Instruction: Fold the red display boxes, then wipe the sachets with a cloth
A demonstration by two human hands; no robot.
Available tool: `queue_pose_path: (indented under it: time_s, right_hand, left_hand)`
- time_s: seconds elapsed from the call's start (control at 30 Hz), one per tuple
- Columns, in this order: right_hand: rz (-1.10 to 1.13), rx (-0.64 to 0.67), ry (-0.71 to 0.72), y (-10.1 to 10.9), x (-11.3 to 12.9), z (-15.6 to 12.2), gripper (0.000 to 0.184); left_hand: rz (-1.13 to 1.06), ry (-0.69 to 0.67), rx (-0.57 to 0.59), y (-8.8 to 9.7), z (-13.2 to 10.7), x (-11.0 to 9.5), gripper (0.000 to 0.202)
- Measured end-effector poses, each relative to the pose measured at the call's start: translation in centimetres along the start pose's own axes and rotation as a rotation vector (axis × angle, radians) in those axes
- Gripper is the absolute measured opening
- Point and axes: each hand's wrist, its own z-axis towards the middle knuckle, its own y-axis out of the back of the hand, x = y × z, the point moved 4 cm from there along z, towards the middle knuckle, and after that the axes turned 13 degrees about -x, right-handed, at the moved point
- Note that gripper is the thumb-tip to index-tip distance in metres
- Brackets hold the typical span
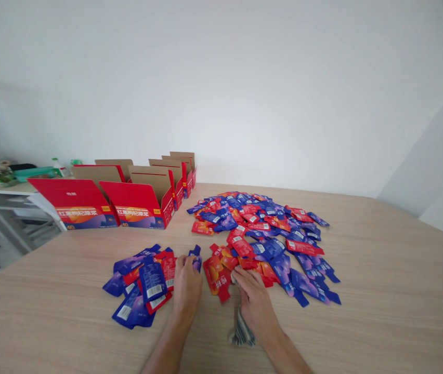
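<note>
My left hand (187, 285) is closed at the right edge of a small pile of red and blue sachets (153, 280). A blue sachet (197, 259) shows beyond its fingertips, pinched in them. My right hand (256, 301) bends over a grey striped cloth (242, 332), which trails out below the palm and shows again at the fingertips. Those fingertips are beside a red sachet (216, 274) and the near edge of a large heap of red and blue sachets (260, 215). How firmly the right fingers grip the cloth is partly hidden.
Several open red cartons with brown inner flaps, such as this carton (138, 205), stand at the left back of the wooden table (377, 291). A white wall (284, 104) rises behind. Farther left, a side table (11, 189) carries a green-capped bottle and other items.
</note>
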Motion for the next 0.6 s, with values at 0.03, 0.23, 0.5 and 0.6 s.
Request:
queue_pose_path:
  time_s: [0.03,0.23,0.5,0.6]
  right_hand:
    - [0.002,0.0,-0.005,0.0,0.0,0.0,0.05]
    - [0.003,0.028,-0.02,-0.1,-0.1,-0.1,0.051]
    - [-0.011,0.034,-0.047,0.1,0.1,0.2,0.046]
    - [-0.002,0.028,-0.051,0.2,0.2,0.3,0.046]
  left_hand:
    - [0.039,-0.024,-0.036,0.3,0.1,0.0,0.031]
    - [-0.067,-0.267,0.277,-2.6,-1.4,-1.1,0.045]
    - [0.304,-0.45,0.768,-5.8,-3.9,0.1,0.079]
    - [0.363,-0.472,0.741,-5.2,-3.7,-0.5,0.072]
